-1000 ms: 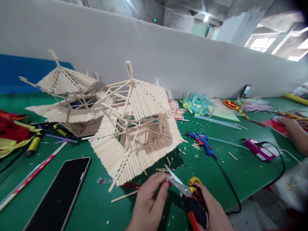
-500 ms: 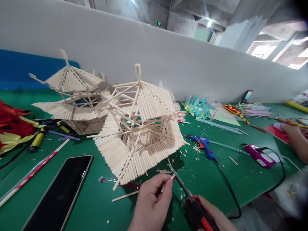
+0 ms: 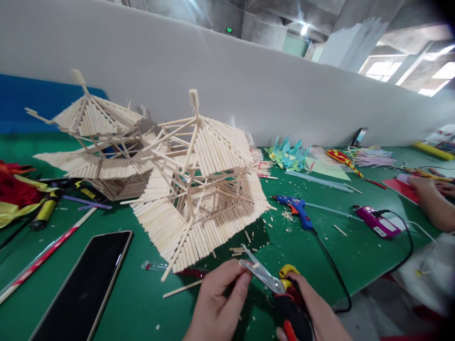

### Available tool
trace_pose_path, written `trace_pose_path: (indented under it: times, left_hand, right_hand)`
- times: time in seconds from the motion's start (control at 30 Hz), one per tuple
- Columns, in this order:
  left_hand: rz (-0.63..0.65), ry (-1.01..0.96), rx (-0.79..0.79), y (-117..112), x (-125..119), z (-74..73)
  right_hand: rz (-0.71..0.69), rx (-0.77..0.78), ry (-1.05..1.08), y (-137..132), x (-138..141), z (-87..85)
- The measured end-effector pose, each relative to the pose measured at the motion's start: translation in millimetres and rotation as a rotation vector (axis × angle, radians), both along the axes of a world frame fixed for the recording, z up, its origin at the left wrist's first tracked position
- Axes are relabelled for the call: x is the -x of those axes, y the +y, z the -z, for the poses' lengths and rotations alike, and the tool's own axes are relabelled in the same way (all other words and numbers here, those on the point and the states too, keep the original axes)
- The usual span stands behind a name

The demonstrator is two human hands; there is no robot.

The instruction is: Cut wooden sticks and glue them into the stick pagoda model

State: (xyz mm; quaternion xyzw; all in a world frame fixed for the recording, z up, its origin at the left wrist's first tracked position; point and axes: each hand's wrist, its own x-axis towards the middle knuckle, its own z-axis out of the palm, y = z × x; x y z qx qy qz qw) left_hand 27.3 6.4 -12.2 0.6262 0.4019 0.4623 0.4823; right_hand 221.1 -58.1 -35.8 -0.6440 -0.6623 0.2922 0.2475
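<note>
My left hand (image 3: 222, 296) is closed in a pinch on a thin wooden stick, mostly hidden behind my fingers. A short pale piece (image 3: 256, 265) shows at the scissors' blades, just beyond the fingertips. In my right hand (image 3: 313, 298) are scissors (image 3: 265, 277) with black, red and yellow handles. Their blades are apart and point toward my left fingertips. Behind my hands stands a half-roofed pavilion model (image 3: 216, 241) made of wooden sticks. A loose wooden stick (image 3: 183, 288) lies left of my left hand, and cut bits (image 3: 236, 249) lie beyond it.
A second stick pavilion (image 3: 103, 142) stands at the back left. In front of it lies a phone (image 3: 83, 284). To the right are a blue glue gun (image 3: 300, 210) with a cord and a purple power socket (image 3: 378, 221). Another person's arm (image 3: 432, 203) rests at the right edge.
The scissors' blades have opened, and the yellow handle now shows. My left hand has shifted slightly left and the stick's tip has come to the blades. The view has turned slightly right.
</note>
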Motion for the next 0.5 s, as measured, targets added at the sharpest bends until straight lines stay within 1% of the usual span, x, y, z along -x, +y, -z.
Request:
trace_pose_path:
  times: [0.13,0.27,0.33,0.4,0.5]
  left_hand:
    - [-0.002,-0.033,-0.039,0,0,2.8]
    - [0.016,-0.018,-0.042,0,0,-0.1]
    - [0.028,0.017,-0.028,-1,0,-3.2]
    - [0.033,0.060,-0.012,-1,0,-6.2]
    - [0.040,0.108,0.043,-3,-1,-9.0]
  right_hand:
    - [-0.024,-0.043,-0.056,-1,-5,7.0]
    - [-0.031,-0.034,-0.090,-2,-4,12.0]
    - [-0.014,0.029,-0.042,-1,-1,9.0]
    - [-0.003,0.133,0.067,1,2,2.0]
    - [-0.056,0.262,0.209,2,2,-10.2]
